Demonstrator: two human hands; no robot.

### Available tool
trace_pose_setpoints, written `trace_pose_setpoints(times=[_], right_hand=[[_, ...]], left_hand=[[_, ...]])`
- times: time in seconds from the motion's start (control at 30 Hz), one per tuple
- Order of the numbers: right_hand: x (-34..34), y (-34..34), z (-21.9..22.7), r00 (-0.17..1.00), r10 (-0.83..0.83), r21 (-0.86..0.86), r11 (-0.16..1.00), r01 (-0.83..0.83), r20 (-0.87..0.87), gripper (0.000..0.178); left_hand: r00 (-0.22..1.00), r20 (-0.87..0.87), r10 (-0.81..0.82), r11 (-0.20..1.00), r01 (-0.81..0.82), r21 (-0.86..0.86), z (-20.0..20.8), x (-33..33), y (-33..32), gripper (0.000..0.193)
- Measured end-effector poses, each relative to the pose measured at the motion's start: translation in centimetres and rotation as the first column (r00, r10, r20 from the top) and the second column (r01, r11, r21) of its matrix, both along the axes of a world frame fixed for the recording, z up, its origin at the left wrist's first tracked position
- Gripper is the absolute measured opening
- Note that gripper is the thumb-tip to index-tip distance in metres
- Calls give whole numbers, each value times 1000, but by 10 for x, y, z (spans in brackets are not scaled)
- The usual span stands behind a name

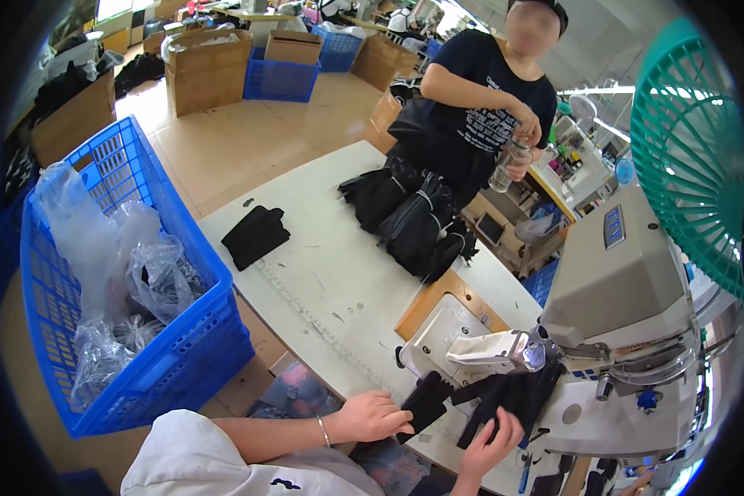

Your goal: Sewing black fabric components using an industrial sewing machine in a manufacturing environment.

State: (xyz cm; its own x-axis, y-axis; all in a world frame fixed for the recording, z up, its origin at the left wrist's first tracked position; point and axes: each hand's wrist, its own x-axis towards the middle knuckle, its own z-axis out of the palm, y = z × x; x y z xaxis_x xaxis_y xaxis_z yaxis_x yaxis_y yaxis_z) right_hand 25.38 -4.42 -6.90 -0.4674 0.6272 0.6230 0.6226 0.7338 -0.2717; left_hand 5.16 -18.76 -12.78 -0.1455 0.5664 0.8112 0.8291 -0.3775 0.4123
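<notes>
My left hand point(374, 418) pinches the near edge of a small black fabric piece point(426, 403) at the front of the white table. Its fingertips are partly hidden against the cloth. My right hand point(494, 445) is beside a larger black fabric piece point(517, 398), fingers apart and slightly bent, gripping nothing that I can see. That larger piece lies below the lit head of a sewing machine point(616, 269). Further left on the table point(322, 289) rests a folded black fabric stack point(256, 236).
Tied black fabric bundles point(417, 219) lie at the table's far edge. Behind them a person point(496, 91) holds a clear bottle point(511, 165). A blue crate point(140, 273) with plastic bags stands at left. A green fan point(690, 157) is upper right; a blue pen-like tool point(524, 475) lies near my right hand.
</notes>
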Motion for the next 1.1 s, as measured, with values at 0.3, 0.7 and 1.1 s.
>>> trace_pose_setpoints(times=[0.3,0.7,1.1], right_hand=[[-12,43,-9,907,-141,-25,986,164,396,57],[4,-29,-19,984,107,55,992,-116,139,27],[2,-25,-28,994,61,3,998,-61,87,23]], left_hand=[[970,240,46,990,-11,-144,18,2,-3,21],[627,262,734,673,-721,-161,72,-252,182,48],[653,156,741,671,-725,-153,75,-298,177,43]])
